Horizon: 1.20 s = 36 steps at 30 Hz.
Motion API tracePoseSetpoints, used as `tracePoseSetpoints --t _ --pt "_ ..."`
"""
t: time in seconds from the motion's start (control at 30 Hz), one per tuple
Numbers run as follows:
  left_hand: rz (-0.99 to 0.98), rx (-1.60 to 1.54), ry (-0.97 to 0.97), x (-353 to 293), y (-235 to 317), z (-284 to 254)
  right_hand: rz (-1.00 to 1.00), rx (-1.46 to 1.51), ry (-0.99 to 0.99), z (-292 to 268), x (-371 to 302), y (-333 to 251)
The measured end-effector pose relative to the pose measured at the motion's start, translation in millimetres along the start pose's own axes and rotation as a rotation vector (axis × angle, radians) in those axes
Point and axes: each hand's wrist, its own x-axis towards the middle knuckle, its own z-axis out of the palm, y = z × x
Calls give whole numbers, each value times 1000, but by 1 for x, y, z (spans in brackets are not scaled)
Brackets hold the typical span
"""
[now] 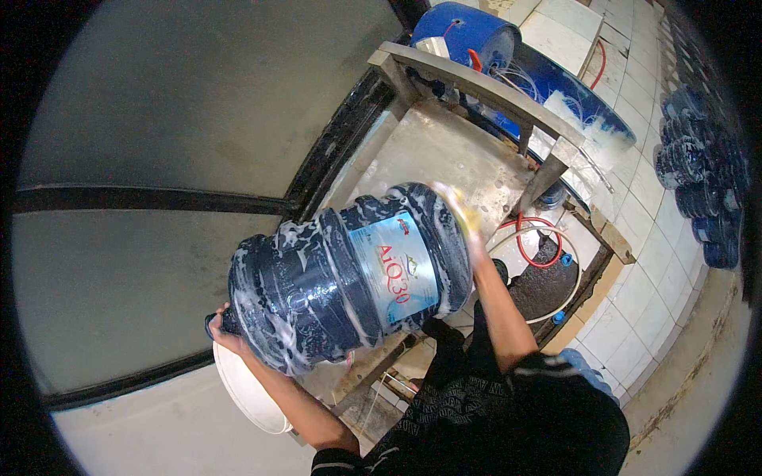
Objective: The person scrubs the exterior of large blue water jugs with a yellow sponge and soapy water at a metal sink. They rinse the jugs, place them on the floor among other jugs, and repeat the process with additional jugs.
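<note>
A large dark blue water jug point(321, 274) with a light label lies tilted on its side, streaked with white suds. Its neck points to the lower left, where the fingers of my left hand point(228, 335) are wrapped around it. At the opposite end, my right hand point(476, 247) presses a yellow sponge point(470, 217) with foam against the jug's base. The fingers of that hand are partly hidden by suds and blur. Behind the jug is a wet metal bench top point(432, 151).
A metal rail point(484, 83) edges the bench, with a blue drum point(468, 33) beyond it. Below the jug sits a white bucket point(246, 389). A red hose point(524, 242) coils right of the bench. Several dark blue jugs point(698, 174) are stacked far right; framed glass panels point(159, 103) stand left.
</note>
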Motion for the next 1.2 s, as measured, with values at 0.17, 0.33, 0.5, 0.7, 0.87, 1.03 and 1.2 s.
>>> tracePoseSetpoints --t 0.17,0.33,0.5,0.7,0.87,1.03,1.2 --pt "-67 -63 48 0 1 -5 133 -80 72 2 -10 42" --pt "-152 78 209 -18 31 19 184 17 165 -35 -77 81" --pt "-151 28 24 -25 52 51 -558 -1201 270 -25 -86 48" --pt "-95 -320 -285 -22 35 59 -1014 -1657 152 113 -41 -42" --pt "-60 -93 61 -12 36 59 -1272 -1649 354 138 -75 25" --pt "-38 -68 10 -16 40 62 -1244 -980 476 134 -87 96" --pt "-15 -52 53 -15 31 61 -962 -1406 35 187 -30 -33"
